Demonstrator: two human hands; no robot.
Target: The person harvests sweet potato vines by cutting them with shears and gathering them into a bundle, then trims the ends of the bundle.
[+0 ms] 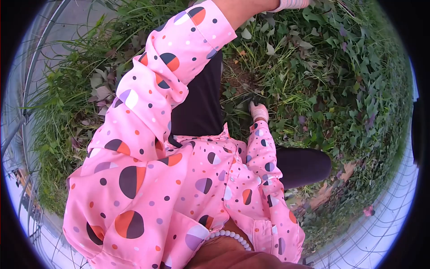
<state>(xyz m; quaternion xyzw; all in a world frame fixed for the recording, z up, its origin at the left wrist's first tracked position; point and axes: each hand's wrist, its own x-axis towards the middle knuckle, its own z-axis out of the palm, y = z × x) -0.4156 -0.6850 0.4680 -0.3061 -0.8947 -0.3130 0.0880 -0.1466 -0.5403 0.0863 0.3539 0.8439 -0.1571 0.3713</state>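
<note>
My right hand wears a pale striped glove and is low among the green plants, beside my bent knee. Its small visible part looks closed, and a dark shape lies against the fingers, too small to make out. My left arm stretches across to the top edge. Only the striped cuff of the left glove shows there; the fingers are cut off by the frame. Leafy vines and long grass surround both hands. A patch of brown soil shows between them.
My dark-trousered legs are folded in a crouch on the vegetation. Wire mesh fencing curves along the left, with more mesh at lower right. Taller grass grows beside the left fence. A pink flower stands at lower right.
</note>
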